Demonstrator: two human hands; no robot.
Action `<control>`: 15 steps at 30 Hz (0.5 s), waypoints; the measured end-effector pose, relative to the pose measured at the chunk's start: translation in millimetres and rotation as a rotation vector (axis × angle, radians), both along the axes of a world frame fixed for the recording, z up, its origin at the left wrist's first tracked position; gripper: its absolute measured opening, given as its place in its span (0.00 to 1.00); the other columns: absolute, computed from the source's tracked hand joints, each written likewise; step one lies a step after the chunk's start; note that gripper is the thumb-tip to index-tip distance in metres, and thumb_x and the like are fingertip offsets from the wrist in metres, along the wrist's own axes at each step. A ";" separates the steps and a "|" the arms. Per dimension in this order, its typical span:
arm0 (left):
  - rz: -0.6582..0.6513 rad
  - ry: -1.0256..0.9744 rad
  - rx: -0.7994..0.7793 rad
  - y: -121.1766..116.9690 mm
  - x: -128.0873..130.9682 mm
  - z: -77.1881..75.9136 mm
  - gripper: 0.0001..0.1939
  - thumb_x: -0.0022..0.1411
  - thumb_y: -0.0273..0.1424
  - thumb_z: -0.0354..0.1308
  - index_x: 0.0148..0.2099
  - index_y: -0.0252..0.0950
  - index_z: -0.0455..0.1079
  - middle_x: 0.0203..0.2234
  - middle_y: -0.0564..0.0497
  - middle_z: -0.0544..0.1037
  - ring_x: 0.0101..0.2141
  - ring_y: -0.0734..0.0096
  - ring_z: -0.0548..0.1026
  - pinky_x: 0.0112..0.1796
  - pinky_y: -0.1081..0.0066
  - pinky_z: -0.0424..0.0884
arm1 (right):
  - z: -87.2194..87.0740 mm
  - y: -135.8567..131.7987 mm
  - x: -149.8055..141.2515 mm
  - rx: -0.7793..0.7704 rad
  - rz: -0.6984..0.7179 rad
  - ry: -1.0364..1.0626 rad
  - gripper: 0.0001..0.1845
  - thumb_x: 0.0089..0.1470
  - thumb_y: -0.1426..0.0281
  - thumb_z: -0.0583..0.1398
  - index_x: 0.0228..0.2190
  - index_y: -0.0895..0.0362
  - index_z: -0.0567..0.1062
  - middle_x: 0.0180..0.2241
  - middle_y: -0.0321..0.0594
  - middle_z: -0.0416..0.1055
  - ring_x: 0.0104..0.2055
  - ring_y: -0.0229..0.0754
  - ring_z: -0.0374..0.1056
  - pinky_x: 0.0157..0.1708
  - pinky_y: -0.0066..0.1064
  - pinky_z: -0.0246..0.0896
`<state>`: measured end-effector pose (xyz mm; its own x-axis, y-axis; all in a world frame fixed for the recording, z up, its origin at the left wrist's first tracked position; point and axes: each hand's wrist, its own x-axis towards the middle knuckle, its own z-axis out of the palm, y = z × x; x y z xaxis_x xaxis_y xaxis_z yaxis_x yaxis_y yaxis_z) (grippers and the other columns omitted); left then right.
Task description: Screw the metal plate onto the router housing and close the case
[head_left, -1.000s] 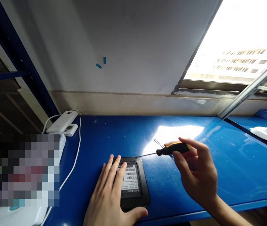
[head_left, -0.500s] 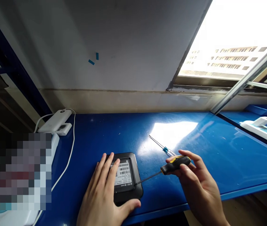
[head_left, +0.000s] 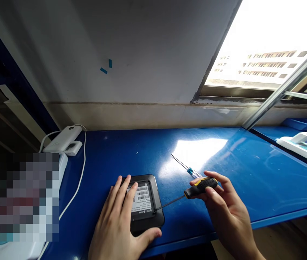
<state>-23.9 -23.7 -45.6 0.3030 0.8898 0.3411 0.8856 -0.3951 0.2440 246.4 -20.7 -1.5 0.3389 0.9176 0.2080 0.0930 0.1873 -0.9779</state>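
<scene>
A black box-shaped device [head_left: 157, 195] with a white printed label [head_left: 144, 198] on its upper face lies on the blue table. My left hand [head_left: 118, 216] rests over its left part, fingers stretched out and apart, the thumb by the near edge. In my right hand [head_left: 229, 209] is a screwdriver [head_left: 202, 187] with a black and yellow handle, pinched between thumb and fingers. Its thin shaft slants down to the left, and the tip touches the device near the label's lower right corner. Whether a screw sits there cannot be made out.
Beyond my right hand lie thin metal rods with a blue part [head_left: 190, 170]. A white power bank [head_left: 63, 139] and a white cable [head_left: 80, 177] are at the left, beside a blurred-out area. A white power strip [head_left: 303, 148] stands at the right, near a metal post [head_left: 275, 85].
My right hand and the screwdriver handle have shifted very slightly left; the tip stays at the same corner of the label. My left hand and the device have hardly moved.
</scene>
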 end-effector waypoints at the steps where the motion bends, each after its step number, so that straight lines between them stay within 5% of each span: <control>1: -0.002 -0.001 0.000 0.2 -0.1 0.3 0.47 0.63 0.53 0.63 0.76 0.42 0.48 0.74 0.41 0.59 0.71 0.42 0.56 0.62 0.42 0.70 | 0.4 0.0 -0.4 0.009 0.004 -0.014 0.20 0.63 0.56 0.65 0.51 0.53 0.72 0.38 0.46 0.84 0.34 0.50 0.84 0.36 0.37 0.83; 9: 0.043 -0.081 0.017 -1.6 6.7 2.9 0.48 0.60 0.51 0.67 0.74 0.44 0.51 0.73 0.43 0.61 0.71 0.42 0.58 0.62 0.40 0.70 | 16.1 -3.3 3.1 0.229 0.053 -0.259 0.10 0.65 0.65 0.63 0.49 0.47 0.74 0.37 0.38 0.84 0.35 0.43 0.84 0.38 0.28 0.82; 15: -0.005 -0.019 0.021 -0.6 1.8 2.4 0.47 0.63 0.55 0.62 0.75 0.44 0.48 0.73 0.42 0.60 0.70 0.40 0.59 0.58 0.39 0.74 | 30.3 -11.3 5.4 0.394 0.212 -0.401 0.23 0.60 0.77 0.63 0.53 0.44 0.74 0.41 0.38 0.83 0.41 0.45 0.83 0.40 0.32 0.84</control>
